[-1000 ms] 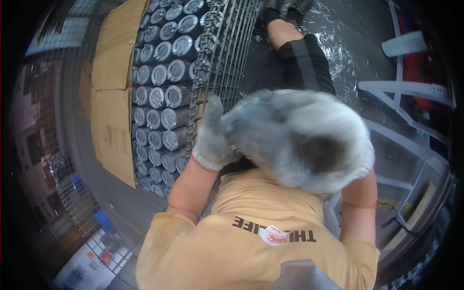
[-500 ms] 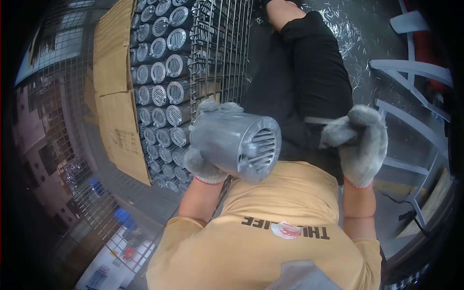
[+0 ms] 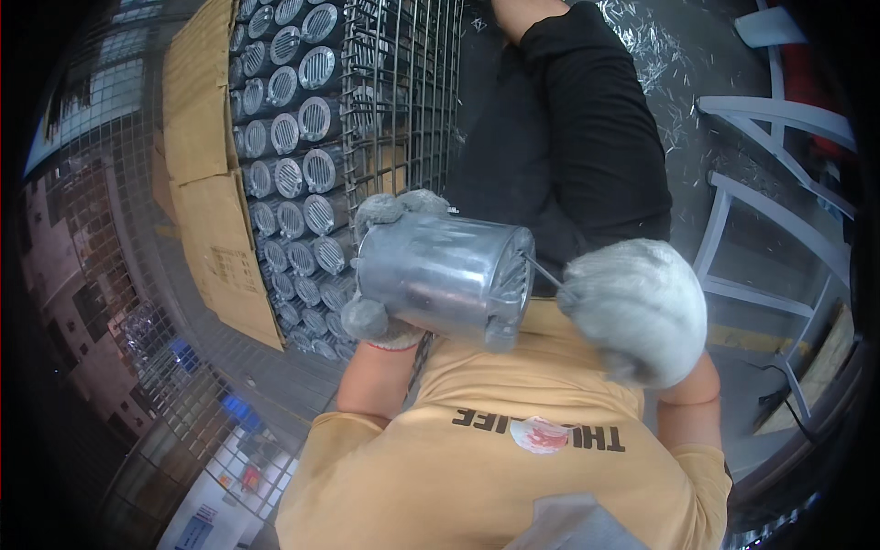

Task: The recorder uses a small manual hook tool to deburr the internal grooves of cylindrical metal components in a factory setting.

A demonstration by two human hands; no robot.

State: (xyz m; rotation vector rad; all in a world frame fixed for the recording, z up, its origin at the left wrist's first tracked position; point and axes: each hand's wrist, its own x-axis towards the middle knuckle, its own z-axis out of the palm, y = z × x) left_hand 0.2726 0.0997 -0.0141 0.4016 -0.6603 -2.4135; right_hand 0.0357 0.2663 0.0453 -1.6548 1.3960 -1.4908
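A shiny silver metal cylinder (image 3: 431, 275) lies sideways in front of my torso, its slotted end turned to the right. My left hand (image 3: 399, 207), in a grey-white work glove, is closed around its left end, with fingers above and thumb below. From my gloved right hand (image 3: 642, 307) a thin metal rod-like tool (image 3: 544, 269) sticks out, its tip at the rim of the slotted end. The right fingers are curled in a fist around the tool, so its handle is hidden. Whether the tip touches the metal I cannot tell.
Left of me, a wire mesh crate (image 3: 403, 82) holds stacked rows of similar slotted cylinders (image 3: 318, 115), with a cardboard sheet (image 3: 220, 247) along their left side. Metal shavings (image 3: 642, 46) litter the floor ahead. Grey metal frames (image 3: 779, 115) stand at the right.
My right hand has come down and left toward the cylinder, and the thin tool now shows at its slotted end. The cylinder has turned, its slotted face now angled further away.
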